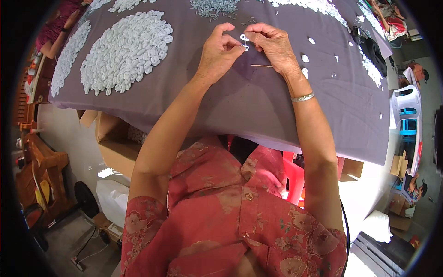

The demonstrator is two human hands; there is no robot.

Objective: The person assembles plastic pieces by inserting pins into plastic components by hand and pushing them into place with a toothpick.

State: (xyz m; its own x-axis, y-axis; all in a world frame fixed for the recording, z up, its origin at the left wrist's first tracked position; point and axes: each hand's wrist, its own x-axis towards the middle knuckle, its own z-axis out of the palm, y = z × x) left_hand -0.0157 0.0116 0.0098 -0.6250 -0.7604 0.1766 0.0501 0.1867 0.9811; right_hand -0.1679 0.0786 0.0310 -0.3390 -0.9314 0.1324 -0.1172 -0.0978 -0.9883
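Over the grey cloth of the table (258, 111), both my hands are raised close together. My left hand (218, 51) pinches a small white plastic piece (246, 48) between thumb and fingertip. Just above it, my right hand (273, 46) grips a small white oval piece with a hole (243, 37). A thin link seems to run between the two pieces, too small to make out fully. Below my right hand lies a thin wooden stick (260, 65). Several loose white pieces (305, 58) are scattered to the right of that hand.
A large heap of white oval pieces (127, 53) spreads at the left. Small grey pins (214, 7) are piled at the far side. More white pieces (318, 5) line the far right. An open cardboard box (117, 150) stands under the near left edge; a black bag (369, 48) lies right.
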